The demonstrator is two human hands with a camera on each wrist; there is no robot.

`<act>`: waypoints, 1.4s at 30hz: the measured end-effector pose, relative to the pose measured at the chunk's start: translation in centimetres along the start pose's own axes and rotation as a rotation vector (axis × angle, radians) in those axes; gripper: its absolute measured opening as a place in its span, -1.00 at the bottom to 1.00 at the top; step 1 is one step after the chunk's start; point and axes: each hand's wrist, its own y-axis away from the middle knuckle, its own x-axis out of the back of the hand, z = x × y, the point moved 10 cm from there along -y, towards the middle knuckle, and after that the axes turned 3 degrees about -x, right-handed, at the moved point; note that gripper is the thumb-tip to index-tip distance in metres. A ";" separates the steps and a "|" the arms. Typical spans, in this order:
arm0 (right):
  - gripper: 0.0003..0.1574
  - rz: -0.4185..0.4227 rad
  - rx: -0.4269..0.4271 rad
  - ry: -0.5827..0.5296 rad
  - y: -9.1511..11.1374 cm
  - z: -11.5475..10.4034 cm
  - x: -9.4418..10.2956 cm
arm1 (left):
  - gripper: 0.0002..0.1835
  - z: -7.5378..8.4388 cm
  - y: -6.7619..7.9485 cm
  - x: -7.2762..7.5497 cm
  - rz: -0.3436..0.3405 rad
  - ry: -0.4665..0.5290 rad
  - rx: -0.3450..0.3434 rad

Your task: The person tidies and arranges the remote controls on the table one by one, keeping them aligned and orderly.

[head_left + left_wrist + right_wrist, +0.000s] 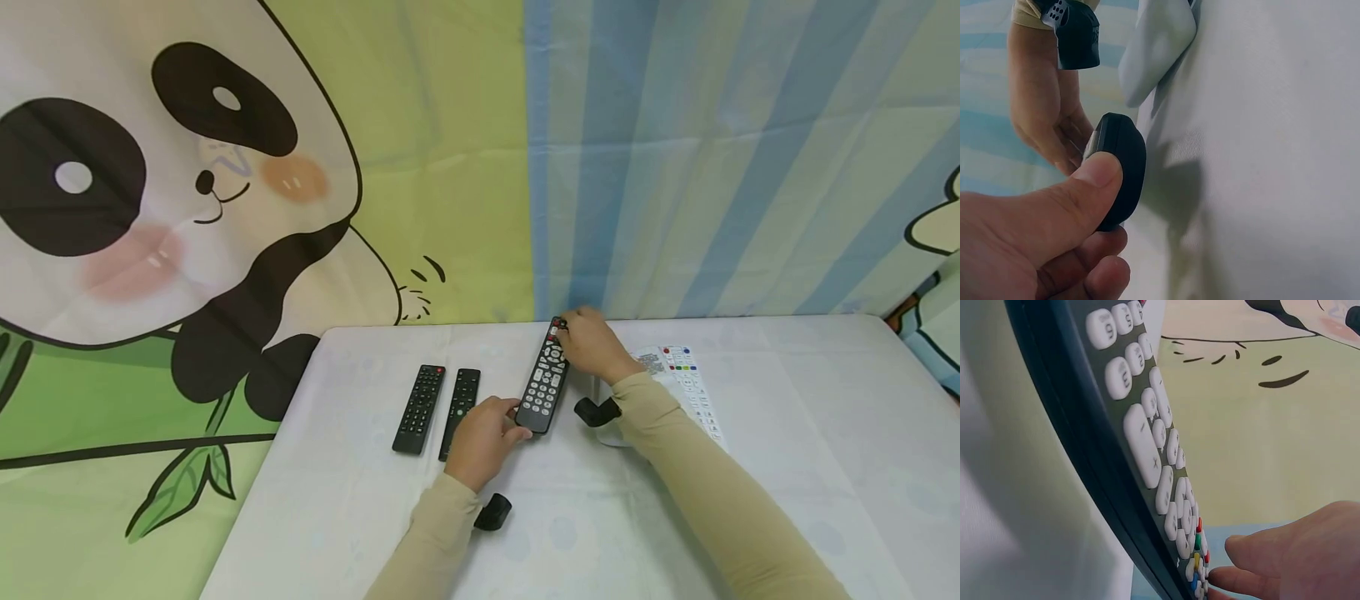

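A black remote control (546, 375) with pale keys is held tilted up over the white table. My left hand (485, 439) pinches its lower end; the left wrist view shows the thumb (1100, 169) on one edge and fingers below. At the upper end is my right hand (596, 343), its fingertips right at the red and coloured keys. In the right wrist view the thumb of that hand (1297, 550) stands off the remote, and the keys run toward the fingers. Two more black remotes, one (420, 408) fully visible and one (461, 400) partly behind my left hand, lie to the left.
A white remote (697, 392) with coloured keys lies right of the hands, partly covered by my right forearm. Black camera mounts (492, 512) sit at both wrists. A curtain (465, 167) with a panda print hangs along the table's (337, 500) far edge.
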 end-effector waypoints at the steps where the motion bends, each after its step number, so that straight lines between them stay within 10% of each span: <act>1: -0.46 -0.003 -0.003 -0.002 0.0 -0.1 -0.1 | -0.47 -0.1 0.1 0.1 0.002 -0.003 -0.001; 42: -0.52 -0.004 0.066 -0.063 -0.4 -4.4 -4.0 | -0.47 -1.4 3.4 2.3 0.046 -0.071 -0.004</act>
